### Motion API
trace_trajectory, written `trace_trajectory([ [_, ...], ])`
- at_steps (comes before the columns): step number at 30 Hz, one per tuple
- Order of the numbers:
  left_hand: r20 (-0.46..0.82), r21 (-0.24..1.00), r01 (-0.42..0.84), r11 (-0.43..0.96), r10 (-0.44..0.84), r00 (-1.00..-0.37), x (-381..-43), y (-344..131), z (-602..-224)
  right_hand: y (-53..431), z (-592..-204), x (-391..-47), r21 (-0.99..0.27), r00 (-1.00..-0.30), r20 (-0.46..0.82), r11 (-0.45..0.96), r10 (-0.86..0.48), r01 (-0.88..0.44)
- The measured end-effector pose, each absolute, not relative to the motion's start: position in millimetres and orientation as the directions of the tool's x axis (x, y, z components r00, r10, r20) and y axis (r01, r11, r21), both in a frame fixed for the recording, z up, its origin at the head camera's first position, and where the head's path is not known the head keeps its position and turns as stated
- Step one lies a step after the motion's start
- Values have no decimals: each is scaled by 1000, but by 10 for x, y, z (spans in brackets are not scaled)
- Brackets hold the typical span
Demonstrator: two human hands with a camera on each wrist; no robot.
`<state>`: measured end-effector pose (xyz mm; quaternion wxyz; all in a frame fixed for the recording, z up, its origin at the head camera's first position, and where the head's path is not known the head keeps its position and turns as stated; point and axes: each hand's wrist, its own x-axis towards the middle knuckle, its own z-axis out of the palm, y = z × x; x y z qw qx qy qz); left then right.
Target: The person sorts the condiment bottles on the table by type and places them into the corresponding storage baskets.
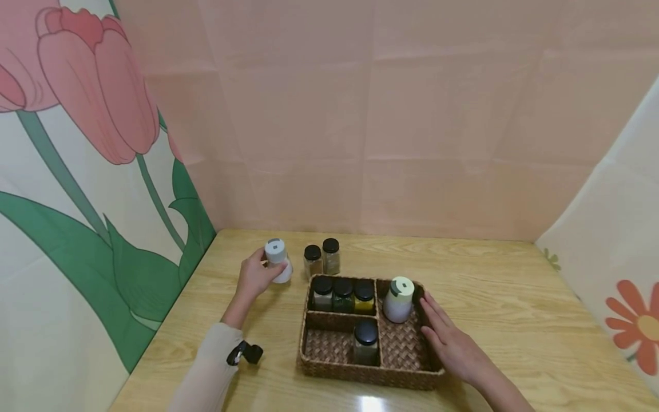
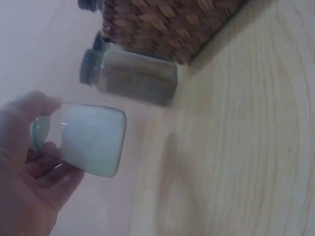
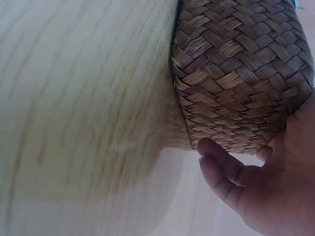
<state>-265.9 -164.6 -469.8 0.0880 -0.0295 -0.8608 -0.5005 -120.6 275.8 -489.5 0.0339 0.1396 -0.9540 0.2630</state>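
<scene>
My left hand (image 1: 255,274) pinches a clear glass shaker jar (image 1: 281,273) with a pale blue cap and white contents. The left wrist view has this jar (image 2: 93,140) raised off the table, the thumb on one side and fingers on the other. My right hand (image 1: 453,346) rests along the right rim of a brown woven basket (image 1: 370,375), its fingers fairly straight. From the right wrist, that hand (image 3: 266,182) lies against the basket's outer wall (image 3: 236,83). A similar shaker jar (image 1: 398,303) with a pale yellow-green cap stands in the right compartment.
Three black-capped spice jars (image 1: 343,296) fill the basket's back-left compartment. Another black-capped jar (image 1: 365,343) stands in the front-left one, at its right end. Behind the basket, two black-capped jars (image 1: 313,262) stand on the wooden table (image 1: 494,280).
</scene>
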Motion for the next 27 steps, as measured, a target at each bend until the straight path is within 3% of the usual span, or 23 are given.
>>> trace_trajectory([
  [9,278,846,247,472,4,-961,-2530,-1547,-4507,2762,-4897,-1198,-504,-956,144,812,-256,-293],
  [27,328,851,325,412,66,-943,-2212,-1236,-4074,2779,-4945,-1210,-580,-955,161,759,-251,-297],
])
